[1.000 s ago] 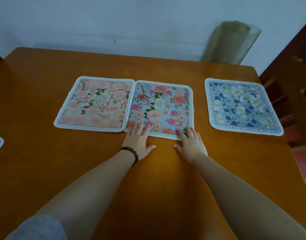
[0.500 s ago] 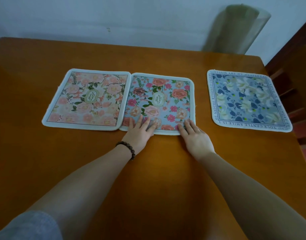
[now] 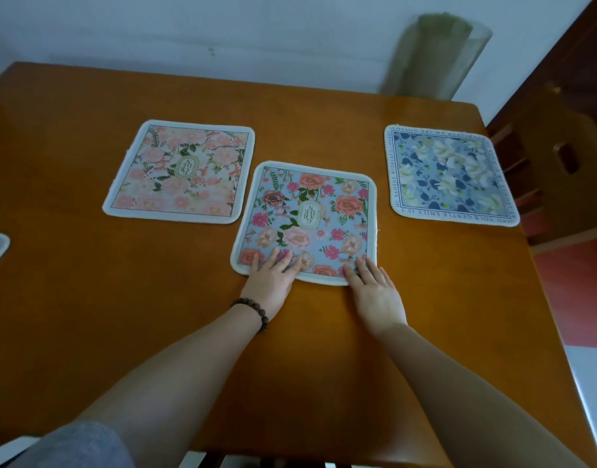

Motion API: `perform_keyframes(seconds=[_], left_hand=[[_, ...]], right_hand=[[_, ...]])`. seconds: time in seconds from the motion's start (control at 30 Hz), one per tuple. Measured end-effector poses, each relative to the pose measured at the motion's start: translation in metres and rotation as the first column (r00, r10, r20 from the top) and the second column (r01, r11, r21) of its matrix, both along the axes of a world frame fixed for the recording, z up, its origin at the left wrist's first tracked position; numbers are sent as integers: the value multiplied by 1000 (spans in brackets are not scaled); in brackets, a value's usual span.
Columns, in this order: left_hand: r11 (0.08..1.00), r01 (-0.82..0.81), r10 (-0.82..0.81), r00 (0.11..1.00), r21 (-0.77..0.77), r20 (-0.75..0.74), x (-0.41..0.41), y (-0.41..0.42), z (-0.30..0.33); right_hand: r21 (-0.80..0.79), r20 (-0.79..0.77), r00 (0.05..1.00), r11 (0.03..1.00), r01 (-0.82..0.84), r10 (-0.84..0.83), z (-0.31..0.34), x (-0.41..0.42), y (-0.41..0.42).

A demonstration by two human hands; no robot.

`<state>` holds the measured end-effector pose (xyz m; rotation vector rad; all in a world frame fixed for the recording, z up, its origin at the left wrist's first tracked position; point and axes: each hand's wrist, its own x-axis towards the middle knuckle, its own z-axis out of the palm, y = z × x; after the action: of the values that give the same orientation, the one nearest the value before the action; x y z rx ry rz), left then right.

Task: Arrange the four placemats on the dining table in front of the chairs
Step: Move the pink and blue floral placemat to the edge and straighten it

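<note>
Pulled nearer, the blue flowered placemat left the pink placemat at ten o'clock; left hand and right hand lay flat, ungripping, on its near edge. At two o'clock, a lettered placemat read "YOUR GENTLE SMILE".

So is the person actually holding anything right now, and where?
Nothing is gripped. Both the left hand and right hand press flat, fingers on the near edge of the blue floral placemat.
</note>
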<state>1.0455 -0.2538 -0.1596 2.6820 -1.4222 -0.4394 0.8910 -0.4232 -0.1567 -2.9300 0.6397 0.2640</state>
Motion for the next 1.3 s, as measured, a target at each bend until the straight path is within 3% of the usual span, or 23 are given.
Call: perform_keyframes(seconds=[0.4,0.67,0.83,1.03,1.3], left_hand=[[1000,17,-18,980,-9,-197,-110,111,0],[999,11,-5,984,31,-179,-140,147,19],[974,-202,213,970,102,-115,-154,151,25],[824,-521,554,823,224,-124,-173,142,26],[675,-687,727,681,267,-84,-185,103,16]], right_hand=[[80,-29,979,976,205,-203,9,-130,141],[128,-81,977,970,207,-198,16,-156,172],[177,-96,982,968,178,-163,20,-151,149],[192,-153,982,972,139,-111,17,-111,90],[151,-166,986,988,30,-5,9,-43,13]])
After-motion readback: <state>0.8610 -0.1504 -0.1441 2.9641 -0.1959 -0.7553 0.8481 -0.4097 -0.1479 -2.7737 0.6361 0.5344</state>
